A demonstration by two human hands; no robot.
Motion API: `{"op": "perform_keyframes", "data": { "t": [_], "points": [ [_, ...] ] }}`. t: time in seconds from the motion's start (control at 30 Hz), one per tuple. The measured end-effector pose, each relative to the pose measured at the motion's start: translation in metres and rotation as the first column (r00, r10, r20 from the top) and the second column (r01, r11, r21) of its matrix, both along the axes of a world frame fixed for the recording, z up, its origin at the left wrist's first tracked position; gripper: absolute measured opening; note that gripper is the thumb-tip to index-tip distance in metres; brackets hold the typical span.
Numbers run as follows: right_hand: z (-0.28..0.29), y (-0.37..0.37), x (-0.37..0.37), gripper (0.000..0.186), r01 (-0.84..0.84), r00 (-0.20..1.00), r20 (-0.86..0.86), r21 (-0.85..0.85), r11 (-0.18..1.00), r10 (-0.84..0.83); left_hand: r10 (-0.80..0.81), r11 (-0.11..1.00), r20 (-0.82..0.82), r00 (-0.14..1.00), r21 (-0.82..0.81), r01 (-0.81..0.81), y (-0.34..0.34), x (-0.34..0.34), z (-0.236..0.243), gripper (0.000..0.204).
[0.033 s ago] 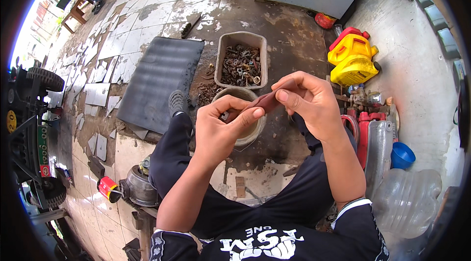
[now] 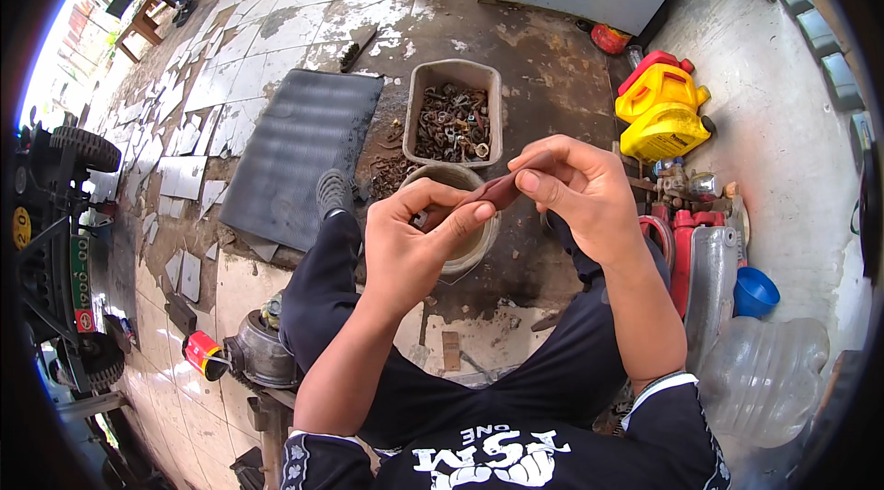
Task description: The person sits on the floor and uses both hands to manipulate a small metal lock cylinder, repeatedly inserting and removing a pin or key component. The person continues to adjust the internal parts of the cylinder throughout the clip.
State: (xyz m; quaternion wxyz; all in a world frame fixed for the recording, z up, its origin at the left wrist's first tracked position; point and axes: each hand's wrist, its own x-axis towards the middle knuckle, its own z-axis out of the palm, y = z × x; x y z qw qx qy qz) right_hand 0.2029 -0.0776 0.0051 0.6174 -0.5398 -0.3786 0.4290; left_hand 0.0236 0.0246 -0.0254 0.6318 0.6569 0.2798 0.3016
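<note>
A folded reddish-brown strip, which looks like sandpaper (image 2: 497, 192), is stretched between my hands above a round bucket. My left hand (image 2: 410, 237) pinches its left end between thumb and fingers. At the other end, my right hand (image 2: 580, 195) grips it with the thumb on top and the fingers curled behind. My fingers partly cover the strip, and whether anything is wrapped inside it cannot be made out. Directly below stands the round bucket (image 2: 481, 255), its inside mostly hidden by my hands. Beyond it a rectangular tub (image 2: 416, 112) holds many rusty nuts, bolts and small metal parts.
A black ribbed mat (image 2: 295, 158) lies left of the tub, beside broken tiles. Yellow jugs (image 2: 663, 112), a blue bowl (image 2: 755, 292) and a clear plastic bottle (image 2: 764, 379) line the right wall. A metal machine part (image 2: 262, 347) stands by my left knee. Someone sits far left.
</note>
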Motion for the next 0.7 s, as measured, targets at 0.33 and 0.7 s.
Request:
{"op": "perform_keyframes", "data": {
  "t": [0.33, 0.7],
  "points": [
    [0.001, 0.005, 0.005, 0.014, -0.051, 0.953, 0.299, 0.310, 0.949, -0.046, -0.100, 0.950, 0.169, 0.981, -0.278, 0.145, 0.012, -0.001, -0.003, 0.034],
    [0.007, -0.003, 0.012, 0.013, -0.128, 0.888, 0.453, 0.075, 0.989, 0.081, -0.005, 0.981, -0.122, 0.993, 0.191, 0.028, 0.001, 0.007, 0.007, 0.015]
  ]
}}
